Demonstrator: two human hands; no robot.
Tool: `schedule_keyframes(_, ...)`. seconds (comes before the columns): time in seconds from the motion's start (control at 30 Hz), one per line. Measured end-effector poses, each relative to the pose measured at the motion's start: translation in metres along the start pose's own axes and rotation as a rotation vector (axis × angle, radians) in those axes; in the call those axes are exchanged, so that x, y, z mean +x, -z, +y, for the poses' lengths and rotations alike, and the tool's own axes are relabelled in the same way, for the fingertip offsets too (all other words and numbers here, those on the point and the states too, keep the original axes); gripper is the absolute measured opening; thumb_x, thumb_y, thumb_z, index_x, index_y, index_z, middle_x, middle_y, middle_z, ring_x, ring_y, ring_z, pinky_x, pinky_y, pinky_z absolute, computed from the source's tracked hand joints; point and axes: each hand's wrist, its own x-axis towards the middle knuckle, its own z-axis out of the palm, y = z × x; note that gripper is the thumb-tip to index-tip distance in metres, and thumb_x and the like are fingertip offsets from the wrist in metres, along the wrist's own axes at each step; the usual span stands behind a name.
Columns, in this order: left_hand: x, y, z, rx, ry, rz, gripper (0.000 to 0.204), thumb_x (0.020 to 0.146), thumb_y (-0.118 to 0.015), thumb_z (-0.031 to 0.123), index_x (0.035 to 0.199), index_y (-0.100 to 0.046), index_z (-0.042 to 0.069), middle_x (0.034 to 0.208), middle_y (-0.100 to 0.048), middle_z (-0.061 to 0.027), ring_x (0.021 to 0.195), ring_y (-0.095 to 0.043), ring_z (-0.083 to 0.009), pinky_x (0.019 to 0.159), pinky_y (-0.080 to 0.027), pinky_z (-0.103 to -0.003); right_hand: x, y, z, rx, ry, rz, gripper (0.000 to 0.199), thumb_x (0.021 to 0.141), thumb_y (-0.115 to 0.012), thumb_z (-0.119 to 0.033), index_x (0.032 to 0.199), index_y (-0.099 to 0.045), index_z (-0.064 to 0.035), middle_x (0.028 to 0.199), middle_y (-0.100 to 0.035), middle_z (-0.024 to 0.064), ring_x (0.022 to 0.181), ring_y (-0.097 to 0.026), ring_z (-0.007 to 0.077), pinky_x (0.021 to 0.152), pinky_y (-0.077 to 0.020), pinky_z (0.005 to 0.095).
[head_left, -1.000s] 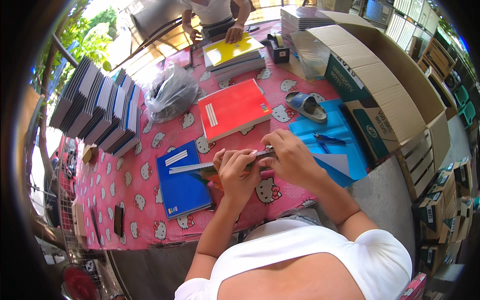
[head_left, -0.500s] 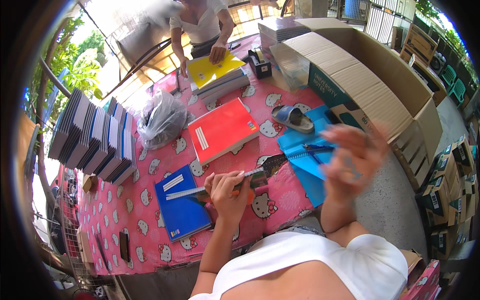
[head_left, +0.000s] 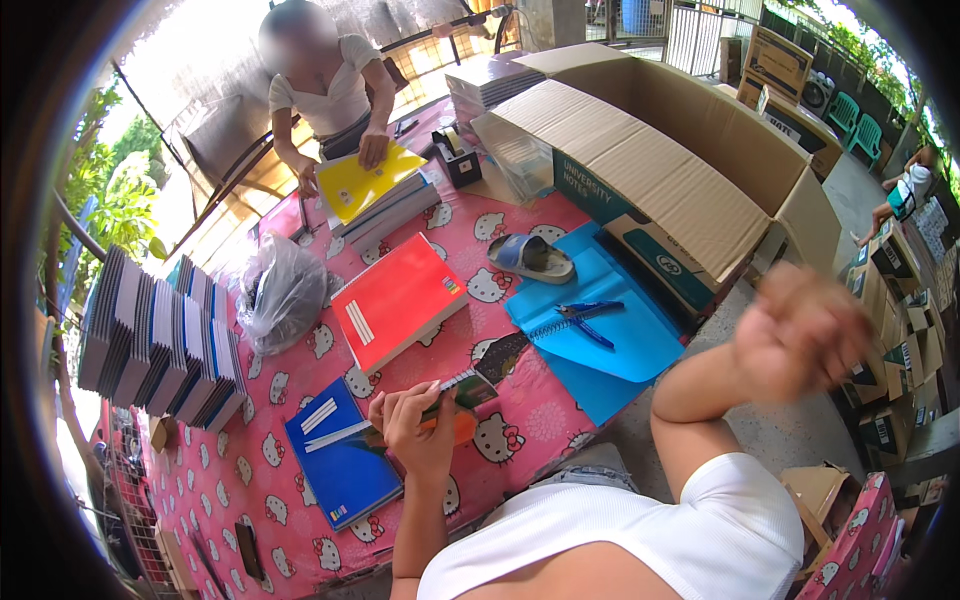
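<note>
My left hand [head_left: 418,428] grips a thin notebook [head_left: 472,388] with a green and orange cover, tilted up nearly edge-on. The notebook's lower end rests over a blue notebook [head_left: 345,480] on the table; my fingers hide part of it. My right hand [head_left: 803,335] is raised off the table's right side, its fingers smeared by motion. Nearest to it on the table lie blue-handled pliers [head_left: 590,318], on bright blue sheets [head_left: 610,375] beside a black wire coil. A stack of red notebooks [head_left: 400,300] sits mid-table beyond my left hand.
A patterned pink tablecloth [head_left: 530,420] covers the table. A slipper [head_left: 532,257], a plastic bag [head_left: 282,295], stacked notebooks [head_left: 165,340], a tape dispenser [head_left: 458,158] and a large open carton [head_left: 640,150] stand around. Across the table, a person [head_left: 335,100] handles a yellow-covered stack [head_left: 370,185].
My right hand has swung right, away from the blue sheets, uncovering the pliers. My left hand still holds the notebook. The whole view has shifted, bringing more of the person opposite into sight.
</note>
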Motion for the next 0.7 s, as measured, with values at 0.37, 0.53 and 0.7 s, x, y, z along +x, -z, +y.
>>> schedule_keyframes(0.37,-0.008,0.007,0.006,0.023,0.096,-0.063,0.029,0.066,-0.081,0.011,0.092,-0.067,0.009,0.094,-0.069,-0.0024,0.08,-0.06,-0.0136,0.087,-0.033,-0.032,-0.216,-0.067,0.18,-0.673,-0.727,-1.398,0.044,0.072,-0.076,-0.04,0.096,-0.065,-0.0042,0.088,-0.066,0.0142,0.09,-0.064,0.0307,0.081,-0.0503,0.0428)
schedule_keyframes(0.53,-0.007,0.01,0.002,0.109,0.074,-0.127,0.027,0.068,-0.08,0.022,0.091,-0.068,0.014,0.116,-0.062,-0.0057,0.093,-0.061,-0.0186,0.094,-0.031,-0.036,-0.265,-0.058,0.194,-0.835,-0.728,-1.417,0.043,0.071,-0.075,-0.034,0.098,-0.06,-0.0047,0.093,-0.065,0.0166,0.093,-0.063,0.0337,0.086,-0.0496,0.0419)
schedule_keyframes(0.7,0.003,0.017,0.014,0.31,-0.012,-0.093,0.026,0.065,-0.083,0.022,0.084,-0.068,0.014,0.108,-0.064,-0.0023,0.094,-0.059,-0.017,0.099,-0.027,-0.04,-0.235,-0.068,0.198,-0.498,-0.983,-1.224,0.032,0.069,-0.072,-0.013,0.098,-0.06,-0.0045,0.1,-0.066,0.0163,0.094,-0.065,0.0291,0.083,-0.0507,0.0395)
